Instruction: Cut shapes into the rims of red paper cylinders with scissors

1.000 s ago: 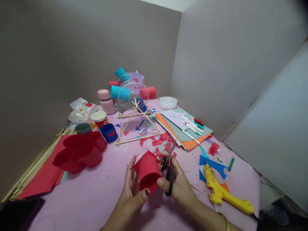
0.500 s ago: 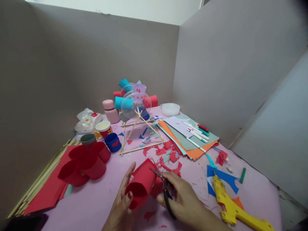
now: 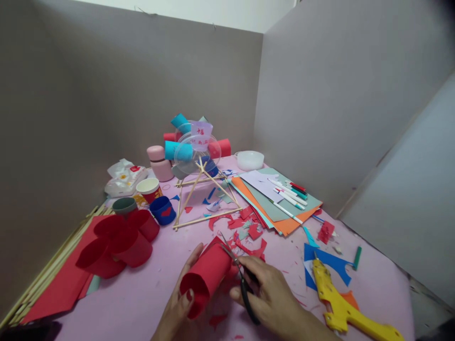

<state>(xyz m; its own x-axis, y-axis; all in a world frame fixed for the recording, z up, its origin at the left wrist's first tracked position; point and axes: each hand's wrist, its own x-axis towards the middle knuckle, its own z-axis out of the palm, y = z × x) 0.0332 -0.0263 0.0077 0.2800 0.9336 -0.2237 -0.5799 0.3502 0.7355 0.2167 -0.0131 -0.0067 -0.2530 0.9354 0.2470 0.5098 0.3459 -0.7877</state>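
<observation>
Tube of red paper (image 3: pixel 213 270), lying tilted with its mouth toward me, is on the near side of the stick stand (image 3: pixel 192 223). From my end of the head feed, I see the left hand (image 3: pixel 179 296) curled around its flank, thumb at the mouth's rim. The right hand (image 3: pixel 270 284) has its fingers in the handles of the scissors (image 3: pixel 245 293), whose narrowly parted blades lie at the tube's far end; I can't tell whether they bite into paper.

As I judge it, the rolling is done and the mouth is neat, while a pointed flap of paper at the far end remains uncut. Red scraps (image 3: pixel 254 232) lie right of the stand and nearer than it. Finished-looking red cups (image 3: pixel 131 248) stand to its left, a blue cup (image 3: pixel 158 210) just beside it. Above the stand I make out a wheel of clear discs (image 3: pixel 185 163) with coloured tubes on it. The paper stack (image 3: pixel 280 218) is to the stand's right, the yellow glue gun (image 3: pixel 329 293) farther right and nearer me.

A second ago the blades pointed up, clear of the paper; now they're against it, and the tube leans more. Against the half-second-old frame, I find little change.
</observation>
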